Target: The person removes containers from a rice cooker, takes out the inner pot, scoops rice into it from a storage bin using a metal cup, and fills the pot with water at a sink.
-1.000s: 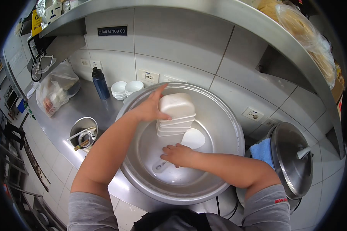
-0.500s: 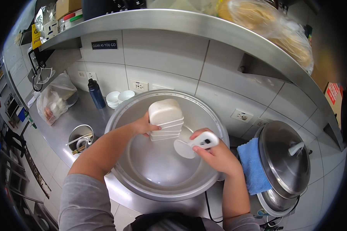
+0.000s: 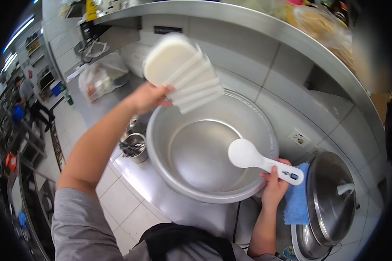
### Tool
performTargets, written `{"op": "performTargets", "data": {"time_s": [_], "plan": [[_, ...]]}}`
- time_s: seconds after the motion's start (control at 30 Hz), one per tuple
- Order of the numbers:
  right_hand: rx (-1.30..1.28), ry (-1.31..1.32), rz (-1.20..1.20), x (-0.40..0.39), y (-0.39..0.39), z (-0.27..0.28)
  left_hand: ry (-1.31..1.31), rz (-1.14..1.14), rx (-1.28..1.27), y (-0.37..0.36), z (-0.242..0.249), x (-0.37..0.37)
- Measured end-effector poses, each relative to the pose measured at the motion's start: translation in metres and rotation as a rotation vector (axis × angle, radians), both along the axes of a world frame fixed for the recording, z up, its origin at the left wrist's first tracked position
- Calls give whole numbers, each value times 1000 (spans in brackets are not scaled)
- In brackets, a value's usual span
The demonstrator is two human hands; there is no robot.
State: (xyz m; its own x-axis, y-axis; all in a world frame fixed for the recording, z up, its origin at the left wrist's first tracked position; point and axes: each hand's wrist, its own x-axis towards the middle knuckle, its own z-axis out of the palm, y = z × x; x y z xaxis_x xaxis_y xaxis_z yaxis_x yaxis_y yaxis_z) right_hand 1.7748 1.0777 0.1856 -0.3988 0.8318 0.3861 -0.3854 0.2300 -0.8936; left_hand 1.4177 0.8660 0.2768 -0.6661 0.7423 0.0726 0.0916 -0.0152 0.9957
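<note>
My left hand is closed around a stack of white rectangular dishes, tilted and blurred by motion above the far left rim of a large metal basin. In my right hand is a white rice paddle, gripped by its handle at the basin's right rim. The paddle's flat round end points left over the basin. Nothing lies on the visible part of the basin's bottom.
Left of the basin stands a metal cup with utensils. A blue cloth hangs beside a lidded metal pot on the right. Filled plastic bags lie at back left. A metal shelf crosses overhead. A person stands far left.
My left hand has lifted the stacked dishes up and left, out of the basin. My right hand has moved right and down with the paddle. The view has shifted, too.
</note>
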Motion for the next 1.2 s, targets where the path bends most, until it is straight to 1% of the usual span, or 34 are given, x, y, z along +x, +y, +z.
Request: {"op": "performTargets", "data": {"time_s": [0.03,0.07,0.1,0.17,0.2,0.23,0.3,0.37,0.4,0.47,0.53,0.6,0.63,0.67,0.7,0.73,0.8,0.83,0.87,0.9,0.93,0.97,1.0,1.07,1.1,1.13,1.17,1.2], "plan": [[-39,47,-23,-1,-5,3,-4,61,66,-29,15,-6],[-85,118,-33,-2,-11,3,27,149,73,-61,26,-16],[-88,114,-18,-5,-21,6,61,232,79,-95,32,-29],[25,286,-72,-14,-47,19,96,381,85,-165,30,-58],[60,302,-49,-16,-64,27,85,449,48,-200,24,-73],[63,306,-46,-22,-82,31,72,514,10,-233,13,-86],[226,344,51,-37,-118,33,139,711,-92,-285,-21,-107],[360,313,222,-60,-155,25,132,849,-112,-322,-69,-128],[346,322,335,-77,-178,22,87,892,-115,-334,-95,-141],[531,98,434,-119,-212,15,8,941,-118,-356,-155,-173],[525,14,475,-178,-247,5,-35,980,-136,-356,-203,-191],[521,-62,500,-236,-268,-16,-71,967,-191,-355,-246,-211],[525,-60,484,-266,-277,-27,-20,987,-226,-350,-262,-216],[552,-87,464,-295,-285,-37,-109,967,-303,-339,-250,-207],[574,-117,442,-323,-292,-49,46,976,-216,-341,-285,-226],[571,-123,424,-354,-294,-66,59,944,-211,-337,-290,-232],[457,-274,468,-403,-294,-91,79,880,-210,-323,-294,-242],[446,-280,438,-410,-296,-86,148,842,-178,-317,-296,-246],[367,-312,333,-414,-297,-82,214,803,-143,-312,-297,-248],[287,-340,226,-413,-299,-75,217,768,-142,-308,-298,-247],[334,-358,309,-396,-298,-61,277,755,-127,-307,-298,-243],[369,-320,337,-371,-302,-41,334,747,-109,-306,-292,-237],[406,-282,370,-340,-306,-22,295,723,-217,-307,-269,-218],[894,-417,220,-271,-294,6,389,739,-111,-322,-296,-213],[1080,-478,6,-235,-280,11,261,761,-96,-324,-287,-193],[1097,-670,-236,-201,-264,22,133,785,-81,-328,-272,-167],[1052,-773,-412,-170,-240,30,253,804,-85,-336,-284,-154],[984,-991,-446,-138,-226,42,374,828,-88,-344,-296,-142]]}}
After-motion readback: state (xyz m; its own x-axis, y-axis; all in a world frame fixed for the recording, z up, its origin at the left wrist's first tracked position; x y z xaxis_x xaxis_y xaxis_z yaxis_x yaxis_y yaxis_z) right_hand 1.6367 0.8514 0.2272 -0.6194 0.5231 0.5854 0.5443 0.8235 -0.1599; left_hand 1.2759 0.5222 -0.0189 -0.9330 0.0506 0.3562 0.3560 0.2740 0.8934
